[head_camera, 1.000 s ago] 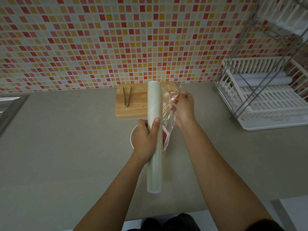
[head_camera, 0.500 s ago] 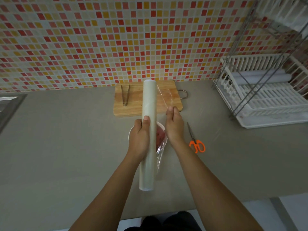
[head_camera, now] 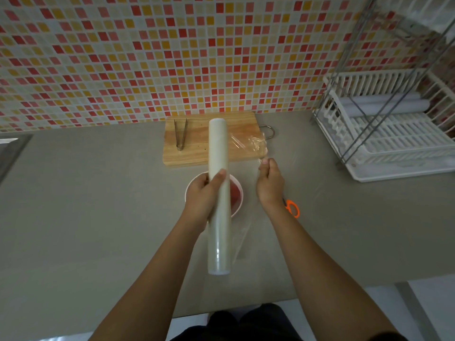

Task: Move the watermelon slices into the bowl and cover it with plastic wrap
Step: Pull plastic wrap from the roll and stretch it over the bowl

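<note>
Film (head_camera: pixel 248 143) stretched farther than before.

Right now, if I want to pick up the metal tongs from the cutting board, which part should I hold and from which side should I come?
Grip the tongs near the middle of the two arms, pinching them together from above. They lie flat on the left part of the cutting board, joined end toward you and open tips toward the wall. Coming from the left probably avoids the plastic wrap roll in the left hand.

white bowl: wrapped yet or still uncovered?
Uncovered. The white bowl shows bare red watermelon; the clear film hangs between the roll and right hand, above it.
</note>
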`<move>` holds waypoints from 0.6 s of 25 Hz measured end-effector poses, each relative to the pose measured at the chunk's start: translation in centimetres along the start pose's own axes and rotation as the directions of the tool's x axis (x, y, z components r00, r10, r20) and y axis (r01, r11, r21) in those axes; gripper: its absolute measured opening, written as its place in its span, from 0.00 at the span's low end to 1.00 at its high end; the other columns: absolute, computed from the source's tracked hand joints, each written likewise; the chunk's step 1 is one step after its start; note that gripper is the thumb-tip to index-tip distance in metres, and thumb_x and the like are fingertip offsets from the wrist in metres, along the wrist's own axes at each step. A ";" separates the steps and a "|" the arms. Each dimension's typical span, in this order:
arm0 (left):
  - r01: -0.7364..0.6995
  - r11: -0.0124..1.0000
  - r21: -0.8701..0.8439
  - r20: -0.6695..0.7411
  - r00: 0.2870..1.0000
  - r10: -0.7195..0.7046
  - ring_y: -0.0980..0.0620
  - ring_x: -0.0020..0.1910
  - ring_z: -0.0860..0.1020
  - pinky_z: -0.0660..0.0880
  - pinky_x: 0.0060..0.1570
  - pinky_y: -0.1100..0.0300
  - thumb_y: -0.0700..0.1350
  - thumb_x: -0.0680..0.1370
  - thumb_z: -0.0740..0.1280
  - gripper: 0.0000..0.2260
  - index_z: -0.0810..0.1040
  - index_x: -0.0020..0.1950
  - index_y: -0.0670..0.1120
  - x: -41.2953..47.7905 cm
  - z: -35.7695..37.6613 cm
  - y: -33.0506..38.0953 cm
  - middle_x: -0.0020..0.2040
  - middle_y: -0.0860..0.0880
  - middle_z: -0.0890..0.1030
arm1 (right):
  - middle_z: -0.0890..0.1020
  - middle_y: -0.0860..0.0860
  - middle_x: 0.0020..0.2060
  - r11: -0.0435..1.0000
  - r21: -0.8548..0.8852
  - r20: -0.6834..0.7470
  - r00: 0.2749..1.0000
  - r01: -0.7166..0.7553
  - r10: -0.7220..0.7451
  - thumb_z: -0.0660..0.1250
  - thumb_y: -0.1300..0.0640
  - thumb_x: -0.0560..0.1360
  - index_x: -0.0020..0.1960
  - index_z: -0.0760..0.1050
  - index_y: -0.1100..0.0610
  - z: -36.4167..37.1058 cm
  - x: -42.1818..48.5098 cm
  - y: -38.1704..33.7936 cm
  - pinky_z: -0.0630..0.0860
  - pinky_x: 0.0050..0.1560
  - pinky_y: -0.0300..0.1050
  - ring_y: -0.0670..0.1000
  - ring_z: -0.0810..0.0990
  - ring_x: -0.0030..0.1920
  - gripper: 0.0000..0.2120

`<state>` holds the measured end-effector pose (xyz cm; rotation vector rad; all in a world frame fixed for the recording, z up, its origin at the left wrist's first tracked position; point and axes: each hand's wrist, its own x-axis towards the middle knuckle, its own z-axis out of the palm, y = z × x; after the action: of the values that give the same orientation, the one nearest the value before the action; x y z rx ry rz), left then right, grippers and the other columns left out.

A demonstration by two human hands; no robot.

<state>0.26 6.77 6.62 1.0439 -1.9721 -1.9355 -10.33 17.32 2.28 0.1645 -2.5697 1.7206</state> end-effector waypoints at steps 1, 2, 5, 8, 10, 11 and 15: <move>0.057 0.995 -0.082 0.033 0.998 -0.054 0.45 0.41 0.80 0.79 0.46 0.47 0.55 0.77 0.64 0.13 0.77 0.49 0.45 0.1 -0.1 0.0 0.43 0.44 0.81 | 0.71 0.50 0.29 1.000 -0.008 0.004 1.000 -0.009 0.009 0.52 0.56 0.81 0.41 0.68 0.60 0.0 0.1 0.3 0.57 0.33 0.44 0.51 0.68 0.30 0.14; 0.093 0.987 -0.131 0.050 0.995 -0.087 0.44 0.40 0.80 0.78 0.43 0.48 0.54 0.78 0.62 0.14 0.77 0.50 0.44 0.1 -0.2 0.0 0.44 0.42 0.81 | 0.73 0.52 0.30 1.000 -0.014 0.007 1.000 -0.015 0.015 0.52 0.56 0.81 0.41 0.69 0.61 0.0 0.2 0.5 0.58 0.33 0.45 0.52 0.69 0.32 0.14; 0.094 0.990 -0.101 0.020 0.995 -0.093 0.42 0.42 0.80 0.79 0.44 0.45 0.57 0.75 0.60 0.18 0.69 0.59 0.47 0.4 -0.3 -0.2 0.50 0.40 0.79 | 0.74 0.53 0.32 0.999 -0.029 0.019 0.999 -0.029 0.029 0.52 0.56 0.81 0.42 0.70 0.63 0.1 0.3 0.9 0.61 0.36 0.47 0.52 0.70 0.33 0.15; 0.001 0.995 0.103 0.013 1.000 -0.002 0.43 0.45 0.82 0.80 0.44 0.44 0.62 0.66 0.71 0.27 0.65 0.54 0.48 0.2 -0.4 -0.5 0.50 0.44 0.78 | 0.74 0.56 0.33 0.999 -0.044 0.025 0.999 -0.021 0.022 0.52 0.56 0.81 0.41 0.70 0.64 0.3 0.3 1.4 0.61 0.36 0.47 0.55 0.71 0.35 0.16; -0.027 0.987 0.160 -0.017 0.999 0.030 0.47 0.44 0.81 0.80 0.43 0.47 0.60 0.66 0.73 0.23 0.67 0.50 0.50 0.3 -1.0 -0.9 0.49 0.46 0.79 | 0.75 0.57 0.35 0.998 -0.047 0.024 0.999 -0.030 0.031 0.52 0.56 0.81 0.43 0.71 0.65 0.5 0.4 1.8 0.60 0.36 0.46 0.57 0.73 0.39 0.16; -0.023 0.989 0.149 -0.030 0.999 0.027 0.49 0.45 0.81 0.79 0.44 0.49 0.60 0.68 0.71 0.19 0.71 0.50 0.50 0.5 -1.5 -1.2 0.49 0.47 0.80 | 0.76 0.57 0.36 0.998 -0.049 0.022 0.999 -0.034 0.035 0.52 0.56 0.81 0.44 0.71 0.66 0.6 0.5 1.9 0.60 0.36 0.45 0.57 0.73 0.39 0.16; 0.074 0.997 0.023 -0.018 0.997 -0.074 0.43 0.48 0.81 0.78 0.52 0.41 0.61 0.71 0.61 0.21 0.77 0.55 0.49 0.8 -2.8 -1.9 0.50 0.44 0.81 | 0.79 0.61 0.40 0.997 -0.072 0.048 0.998 -0.028 0.032 0.52 0.56 0.81 0.44 0.71 0.66 0.5 1.1 2.4 0.63 0.39 0.47 0.59 0.75 0.42 0.16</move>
<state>1.92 4.27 4.95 1.1510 -1.9794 -1.9379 -11.63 17.67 0.02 0.1684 -2.6769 1.6523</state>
